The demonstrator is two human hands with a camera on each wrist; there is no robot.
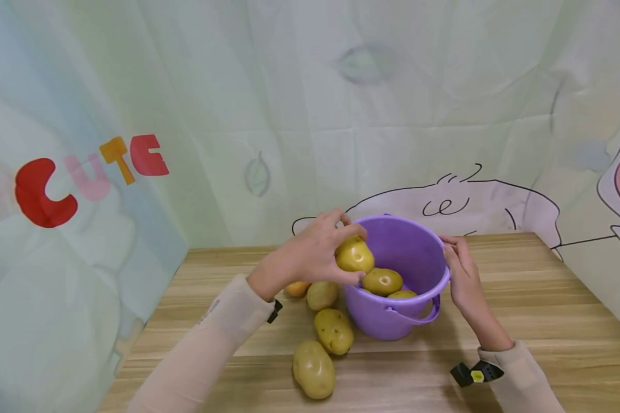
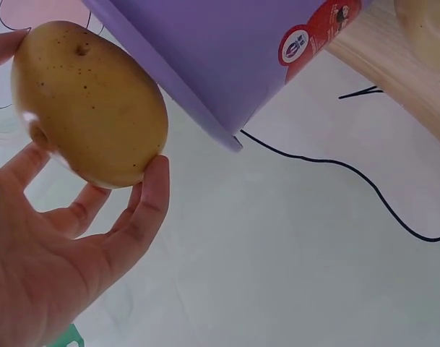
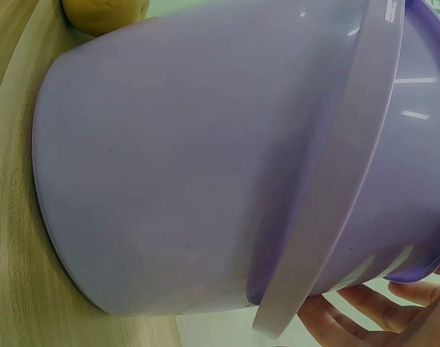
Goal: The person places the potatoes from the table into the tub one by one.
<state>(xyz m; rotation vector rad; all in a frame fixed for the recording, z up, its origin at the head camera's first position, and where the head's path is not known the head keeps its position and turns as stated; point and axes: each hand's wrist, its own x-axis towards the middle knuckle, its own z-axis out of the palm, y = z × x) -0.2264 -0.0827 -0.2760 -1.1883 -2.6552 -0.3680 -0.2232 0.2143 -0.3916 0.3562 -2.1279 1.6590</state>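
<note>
My left hand (image 1: 322, 246) grips a yellow potato (image 1: 355, 255) at the left rim of a purple bucket (image 1: 387, 318). In the left wrist view, thumb and fingers hold this potato (image 2: 89, 105) by its sides, just outside the bucket wall (image 2: 205, 58). Inside the bucket lie more potatoes (image 1: 382, 281), partly hidden by the front rim. At the bucket's right side, my right hand (image 1: 465, 281) holds the rim. The right wrist view shows its bent fingers (image 3: 378, 307) against the outer wall, below the rim.
Left of the bucket, potatoes (image 1: 314, 370) lie in a row on the wooden table (image 1: 537, 321). An orange round thing (image 1: 297, 288) shows partly behind the left forearm. The bucket's handle (image 1: 418, 318) hangs at its front. A printed curtain (image 1: 289, 115) stands behind the table.
</note>
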